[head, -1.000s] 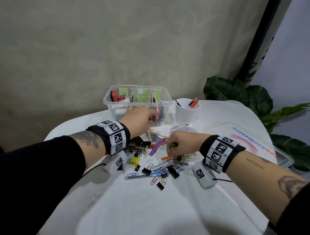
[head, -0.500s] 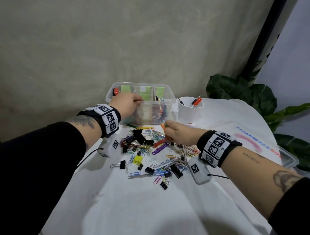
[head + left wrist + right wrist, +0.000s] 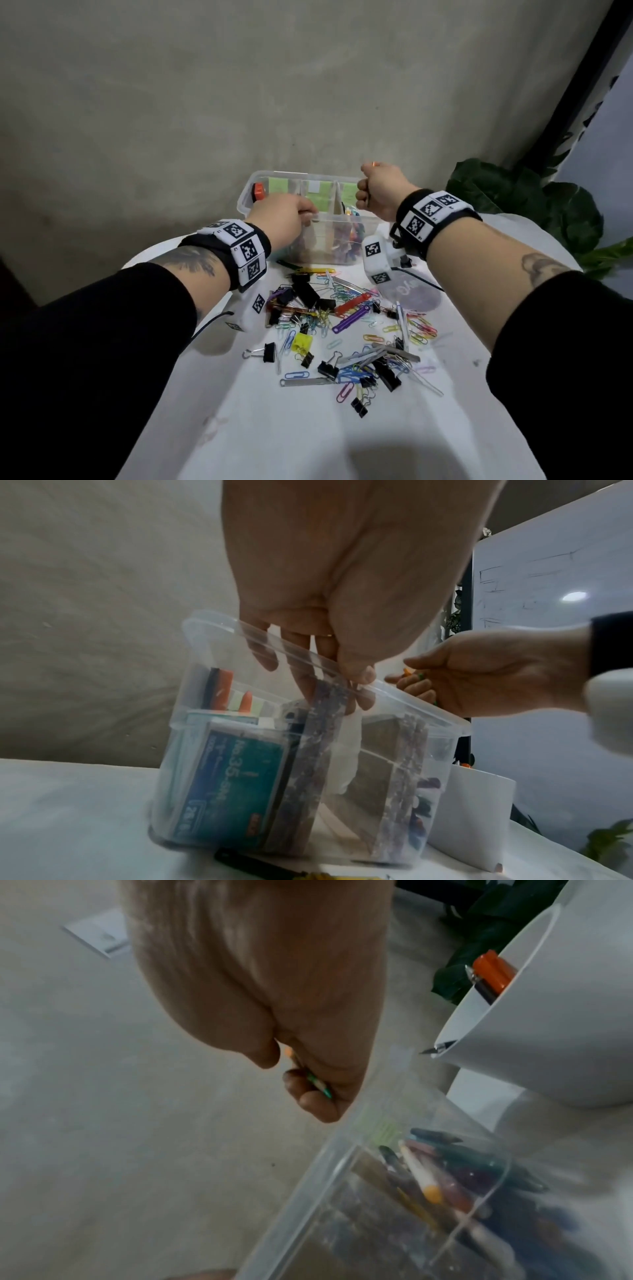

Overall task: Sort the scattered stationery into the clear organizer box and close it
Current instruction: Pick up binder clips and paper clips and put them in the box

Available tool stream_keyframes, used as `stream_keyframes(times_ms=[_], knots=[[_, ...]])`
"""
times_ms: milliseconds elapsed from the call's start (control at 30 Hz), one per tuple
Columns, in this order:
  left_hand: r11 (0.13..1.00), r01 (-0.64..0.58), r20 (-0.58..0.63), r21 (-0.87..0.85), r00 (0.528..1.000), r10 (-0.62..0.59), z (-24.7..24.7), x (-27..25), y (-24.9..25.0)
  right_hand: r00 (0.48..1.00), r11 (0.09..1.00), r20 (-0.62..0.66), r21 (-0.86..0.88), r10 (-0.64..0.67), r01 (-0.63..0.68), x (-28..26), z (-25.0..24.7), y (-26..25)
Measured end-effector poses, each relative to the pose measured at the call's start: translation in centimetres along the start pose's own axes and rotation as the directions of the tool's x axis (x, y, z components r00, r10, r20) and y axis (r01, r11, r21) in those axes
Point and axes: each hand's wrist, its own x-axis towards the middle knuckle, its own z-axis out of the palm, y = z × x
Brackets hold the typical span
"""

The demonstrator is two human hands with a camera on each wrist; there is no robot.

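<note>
Left grip: the left hand (image 3: 286, 219) pinches the near rim of the clear organizer box (image 3: 346, 250), thumb outside, fingers (image 3: 265, 653) reaching inside.
Right grip: the right hand (image 3: 380, 190) is curled round small orange and green pencil stubs (image 3: 316, 1081), held above the box's right end.
Box: open, at the far side of the table (image 3: 274, 428), pens and a teal staples pack (image 3: 232, 785) inside.
Loose stationery: paper clips and binder clips (image 3: 342, 329) scattered on the table nearer the person.
White cup (image 3: 548, 1020): just right of the box, pens in it.

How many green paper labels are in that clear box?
3, along the back wall of the clear box: left label, middle label, right label beside the right hand. Others may be hidden behind the hands.
</note>
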Motion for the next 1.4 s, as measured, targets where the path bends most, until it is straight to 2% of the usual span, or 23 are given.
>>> stream_keyframes(times_ms=[133,233,333,400,500,567,667,733,800,900,933,1000,1033,1067,1100,1133,1167,1200,1233,1267,1300,1333,1400], knots=[[1.0,0.0,-0.007,-0.027,1.0,0.0,0.0,0.1,-0.2,0.998,0.986,-0.009,-0.156,0.062,-0.063,1.6,0.7,0.8],[1.0,-0.002,-0.017,-0.019,1.0,0.002,0.1,0.2,-0.3,0.994,0.896,0.055,-0.441,0.089,-0.056,2.3,0.7,1.0],[1.0,0.001,-0.015,-0.016,1.0,-0.001,0.3,0.3,-0.3,0.995,0.798,0.059,-0.602,0.079,-0.028,2.5,0.7,1.2],[1.0,0.001,-0.01,-0.018,1.0,-0.001,0.3,0.3,-0.3,0.998,0.697,0.032,-0.717,0.057,-0.017,1.7,1.3,1.0],[1.0,0.002,-0.014,-0.012,1.0,-0.003,0.3,0.2,-0.3,0.998,0.421,0.052,-0.906,0.033,0.033,0.1,2.1,0.3],[1.0,0.005,-0.019,-0.01,1.0,-0.005,0.4,0.2,-0.5,0.998,0.341,0.042,-0.94,0.042,0.025,-0.1,2.7,0.1],[1.0,-0.002,-0.014,-0.018,1.0,0.002,0.4,0.2,-0.5,0.998,0.325,0.047,-0.945,0.029,0.036,-0.3,3.4,0.5],[1.0,0.001,-0.013,-0.024,1.0,-0.001,0.2,0.1,-0.3,0.998,0.386,0.042,-0.92,-0.055,0.06,-0.2,3.5,0.9],[0.999,0.003,-0.011,-0.045,1.0,-0.003,-0.1,0.2,0.0,0.979,0.469,0.028,-0.875,-0.201,0.121,0.1,3.0,1.2],[0.999,-0.016,0.01,-0.042,1.0,0.017,-0.5,0.1,0.1,0.906,0.552,0.052,-0.779,-0.419,0.3,-0.9,2.2,2.0],[0.999,-0.028,0.004,-0.036,1.0,0.028,-0.5,0.0,-0.2,0.875,0.538,0.09,-0.757,-0.476,0.371,-1.5,2.0,2.4],[0.999,-0.05,-0.068,0.019,0.996,0.051,-0.6,-0.7,-0.8,0.81,0.516,0.153,-0.7,-0.566,0.493,-3.4,2.2,3.1],[0.997,-0.061,-0.135,0.049,0.989,0.067,-0.7,-1.2,-1.2,0.796,0.522,0.177,-0.67,-0.579,0.528,-4.6,2.3,3.4],[0.995,-0.078,-0.209,0.065,0.974,0.09,-0.9,-1.9,-1.5,0.805,0.539,0.202,-0.649,-0.557,0.536,-5.7,2.5,3.8],[0.993,-0.097,-0.26,0.07,0.959,0.112,-1.0,-2.7,-1.8,0.841,0.564,0.239,-0.65,-0.486,0.51,-6.8,2.8,4.3],[0.992,-0.106,-0.254,0.071,0.96,0.12,-1.1,-3.4,-2.2,0.883,0.573,0.284,-0.678,-0.373,0.46,-7.7,3.2,4.8],[0.994,-0.086,-0.174,0.061,0.98,0.095,-1.3,-4.2,-2.4,0.917,0.554,0.321,-0.73,-0.239,0.4,-8.4,3.5,5.6],[0.997,-0.03,-0.016,0.069,0.999,0.032,-1.3,-5.1,-2.6,0.934,0.511,0.341,-0.787,-0.108,0.346,-8.9,3.8,6.5],[0.994,0.024,0.175,0.106,0.984,-0.042,-1.1,-5.9,-2.7,0.939,0.465,0.343,-0.833,0.009,0.3,-9.3,4.1,7.1],[0.985,0.064,0.345,0.157,0.932,-0.115,-0.8,-6.6,-3.1,0.938,0.418,0.331,-0.87,0.1,0.262,-9.5,4.5,7.7],[0.977,0.094,0.451,0.193,0.875,-0.173,-0.4,-7.1,-3.4,0.936,0.378,0.314,-0.895,0.16,0.236,-9.6,4.8,8.1],[0.973,0.112,0.486,0.202,0.851,-0.199,0.1,-7.7,-3.6,0.937,0.347,0.299,-0.911,0.182,0.223,-9.7,5.0,8.2],[0.975,0.117,0.434,0.187,0.881,-0.189,1.0,-8.4,-3.7,0.936,0.294,0.301,-0.925,0.183,0.24,-10.1,5.5,8.0]])
